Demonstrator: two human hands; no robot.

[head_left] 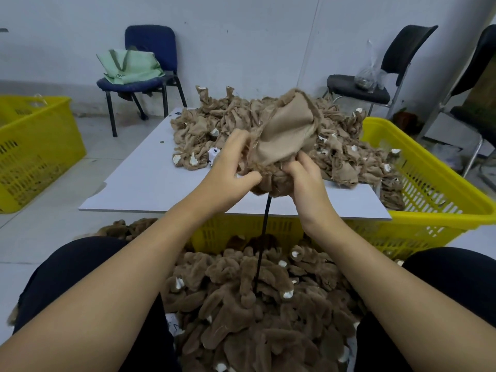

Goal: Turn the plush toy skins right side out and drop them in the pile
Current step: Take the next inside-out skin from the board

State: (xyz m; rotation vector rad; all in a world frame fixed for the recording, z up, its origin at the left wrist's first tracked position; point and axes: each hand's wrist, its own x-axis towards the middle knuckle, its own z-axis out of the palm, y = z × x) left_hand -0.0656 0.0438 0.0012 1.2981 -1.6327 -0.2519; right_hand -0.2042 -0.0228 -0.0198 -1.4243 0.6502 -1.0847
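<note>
I hold one brown plush toy skin [284, 135] above the white table [150, 181], its smooth tan backing showing on top and furry pile bunched at the bottom. My left hand [230, 162] pinches its left edge. My right hand [306, 173] grips the furry bunch below. A thin black rod [261, 248] runs from under the skin down into the pile of furry, right-side-out skins [255, 304] between my knees. A heap of inside-out skins [214, 124] covers the far part of the table.
A yellow crate [434, 189] stands at the right under the table edge, another yellow crate [35, 146] at the left. A blue chair with a green bag [134, 65] and a black chair [375, 84] stand by the back wall.
</note>
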